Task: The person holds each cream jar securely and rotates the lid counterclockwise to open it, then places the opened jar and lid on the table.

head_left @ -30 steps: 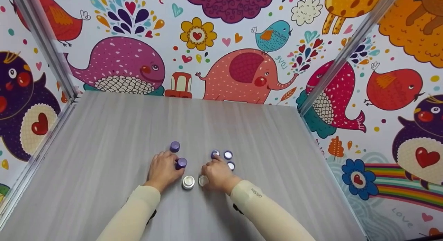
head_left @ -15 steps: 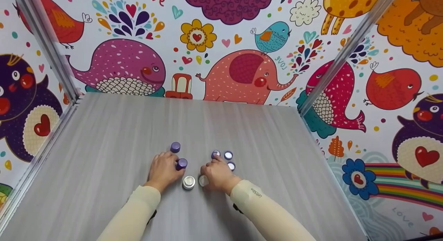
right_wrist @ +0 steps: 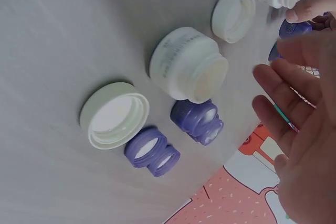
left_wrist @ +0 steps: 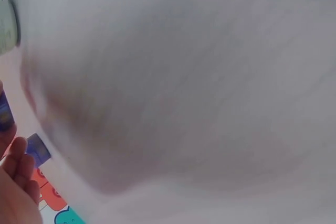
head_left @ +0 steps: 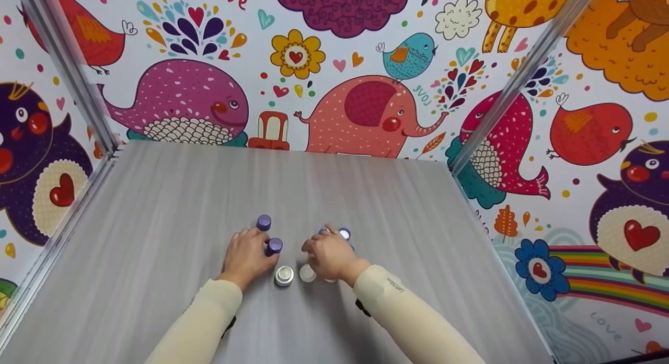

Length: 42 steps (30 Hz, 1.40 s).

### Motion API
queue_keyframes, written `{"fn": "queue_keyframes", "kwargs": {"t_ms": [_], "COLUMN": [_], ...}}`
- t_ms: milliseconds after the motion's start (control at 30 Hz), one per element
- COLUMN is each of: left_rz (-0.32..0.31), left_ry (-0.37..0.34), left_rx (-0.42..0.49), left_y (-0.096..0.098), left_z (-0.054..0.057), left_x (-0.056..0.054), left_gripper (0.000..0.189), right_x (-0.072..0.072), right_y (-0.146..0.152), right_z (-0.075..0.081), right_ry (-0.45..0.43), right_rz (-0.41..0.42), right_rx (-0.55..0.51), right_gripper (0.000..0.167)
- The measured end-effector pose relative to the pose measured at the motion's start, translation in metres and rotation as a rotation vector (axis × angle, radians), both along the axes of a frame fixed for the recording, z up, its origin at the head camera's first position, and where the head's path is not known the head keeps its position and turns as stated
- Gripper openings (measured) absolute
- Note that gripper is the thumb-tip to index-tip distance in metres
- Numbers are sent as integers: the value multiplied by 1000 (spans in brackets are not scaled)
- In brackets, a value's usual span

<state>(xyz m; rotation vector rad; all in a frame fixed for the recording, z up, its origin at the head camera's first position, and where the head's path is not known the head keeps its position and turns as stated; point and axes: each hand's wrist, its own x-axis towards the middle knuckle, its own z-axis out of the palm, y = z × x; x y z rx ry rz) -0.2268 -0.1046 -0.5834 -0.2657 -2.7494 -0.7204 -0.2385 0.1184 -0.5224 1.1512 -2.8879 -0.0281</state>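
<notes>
My left hand (head_left: 248, 254) grips a small purple jar (head_left: 274, 246) between thumb and fingers. Just beyond it stands a second purple jar (head_left: 264, 222). A white jar (head_left: 284, 275) is upright near the left thumb. In the right wrist view, my right hand (right_wrist: 299, 98) is held above the table, fingers loosely extended and nothing in them. Near it sit an open white jar (right_wrist: 181, 64) and open purple jars (right_wrist: 193, 116), mostly hidden by the hand in the head view. A white lid (head_left: 307, 273) lies between the hands.
To the right, purple lids (right_wrist: 144, 148) lie with white insides showing, beside a larger upturned white lid (right_wrist: 114, 115). The grey wood-grain table (head_left: 219, 186) extends back to walls printed with cartoon animals. Metal rails (head_left: 94, 118) border the corners.
My right hand has lifted and shifted slightly right and away, exposing the white lid and a white edge below the wrist. The left hand keeps its grip on the purple jar.
</notes>
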Motion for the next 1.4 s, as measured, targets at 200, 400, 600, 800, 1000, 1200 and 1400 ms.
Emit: {"fn": "queue_keyframes", "kwargs": {"t_ms": [200, 400, 600, 800, 1000, 1200, 1400], "left_rz": [-17, -63, -100, -106, -140, -164, -171], "left_ry": [29, 112, 155, 182, 213, 235, 240], "left_rx": [-7, -19, -56, -89, -162, -183, -186], "left_y": [7, 15, 20, 23, 26, 25, 23], "left_z": [7, 11, 13, 17, 20, 21, 21], "left_x": [1, 1, 0, 1, 1, 1, 2], "left_gripper": [39, 34, 33, 35, 33, 30, 30], "right_x": [-5, -6, -8, -9, -10, -10, -11], "right_y": [-11, -22, -28, -31, -31, -31, -31], "right_z": [3, 3, 2, 2, 1, 1, 0], "right_ry": [-15, -19, -1, 37, 45, 21, -28], "right_rz": [-63, -93, -110, -131, -159, -160, -180], "right_rx": [-103, -160, -168, -154, -158, -187, -207], "right_gripper": [20, 22, 26, 30, 30, 28, 28]}}
